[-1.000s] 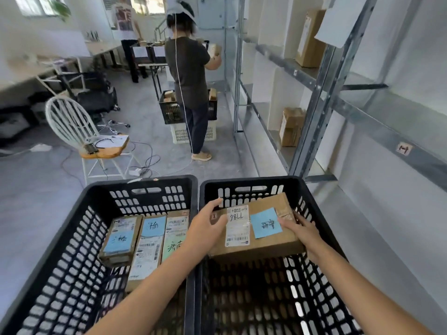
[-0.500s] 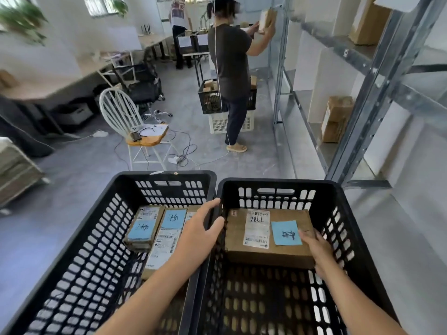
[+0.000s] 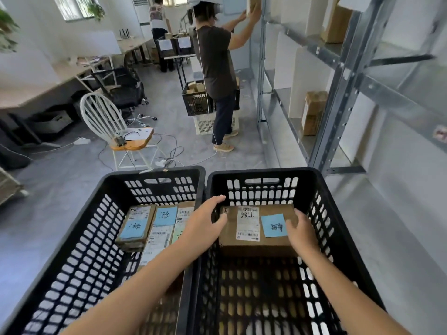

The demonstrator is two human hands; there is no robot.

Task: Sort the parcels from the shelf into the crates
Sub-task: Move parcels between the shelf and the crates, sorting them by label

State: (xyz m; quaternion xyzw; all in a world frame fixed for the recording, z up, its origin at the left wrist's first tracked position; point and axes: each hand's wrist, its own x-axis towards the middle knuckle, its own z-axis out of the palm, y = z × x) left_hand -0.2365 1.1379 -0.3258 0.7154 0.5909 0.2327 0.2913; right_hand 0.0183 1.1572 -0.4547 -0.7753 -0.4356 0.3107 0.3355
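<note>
Grey floor (image 3: pixel 60 189) surrounds the right crate (image 3: pixel 263 174); inside, near its far wall, the left hand (image 3: pixel 205 226) and right hand (image 3: pixel 301 229) clasp the parcel (image 3: pixel 249 228) by its ends. It may not be grounded: lower it level, then let go.

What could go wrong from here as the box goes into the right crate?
1. The left hand grips the box close beside the right crate wall; fingers may get pinched between them on release.
2. The right hand touches the blue note; pulling away could peel it off.
3. Whether the box rests on the crate floor is unclear; letting go early might drop it.
</note>
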